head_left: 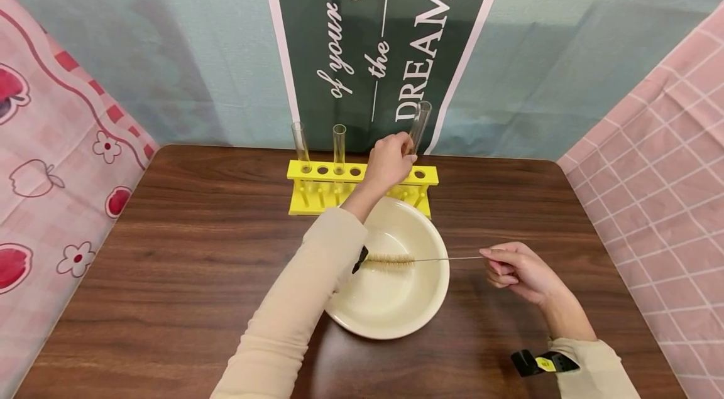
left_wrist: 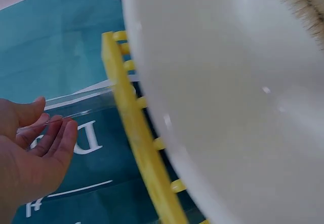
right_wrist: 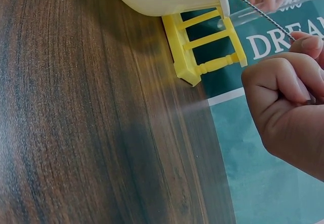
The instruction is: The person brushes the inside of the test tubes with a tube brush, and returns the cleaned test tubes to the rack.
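My left hand (head_left: pixel 390 160) pinches a clear glass test tube (head_left: pixel 420 124) over the right part of a yellow test tube rack (head_left: pixel 428 176). In the left wrist view the tube (left_wrist: pixel 83 104) runs from the fingers to the rack; how deep it sits is unclear. Two more test tubes, one at the rack's left end (head_left: pixel 300 144) and another (head_left: pixel 339 146) nearby, stand in holes. With curled fingers, my right hand (head_left: pixel 523 270) holds the twisted wire handle (right_wrist: pixel 258 10) of a test tube brush (head_left: pixel 396 260). Its tan bristles hang over a cream basin (head_left: pixel 445 261), partly hidden by the left sleeve.
The basin stands on a dark wood table (head_left: pixel 186 261), right in front of the rack. Behind the rack rises a teal and dark green cloth (head_left: pixel 226 60) with lettering. Patterned pink cloths flank the table, fruit-printed (head_left: pixel 51 198) at left and checked (head_left: pixel 667 198) at right.
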